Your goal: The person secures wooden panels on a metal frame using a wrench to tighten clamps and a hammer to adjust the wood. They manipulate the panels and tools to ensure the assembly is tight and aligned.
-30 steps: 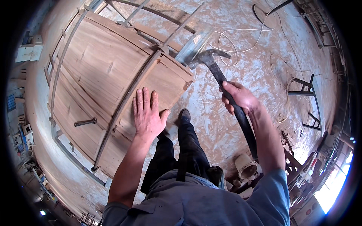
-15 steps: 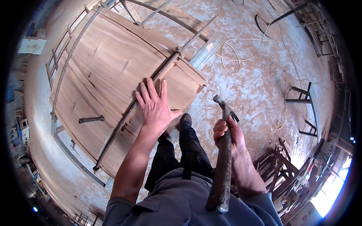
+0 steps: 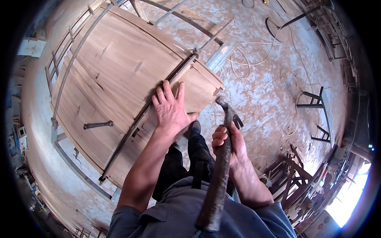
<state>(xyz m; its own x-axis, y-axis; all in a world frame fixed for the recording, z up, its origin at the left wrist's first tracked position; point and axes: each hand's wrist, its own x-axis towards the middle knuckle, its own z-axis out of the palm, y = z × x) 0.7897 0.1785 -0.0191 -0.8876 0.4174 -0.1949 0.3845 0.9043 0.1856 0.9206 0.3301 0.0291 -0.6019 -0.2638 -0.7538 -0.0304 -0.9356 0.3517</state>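
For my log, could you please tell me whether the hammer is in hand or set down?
In hand: the right hand is closed around the hammer by its handle.

The panel (image 3: 131,59) is smooth, dull wood, the claw hammer (image 3: 219,174) looks scuffed and rough, the clamp bar (image 3: 119,152) is metal

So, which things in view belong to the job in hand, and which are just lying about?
In the job, it seems:
- hammer, gripped in the right hand
- panel, under the left hand
- clamp bar, across the panel

Lying about, apparently:
- pale cable
- black frame
- heap, contents unclear
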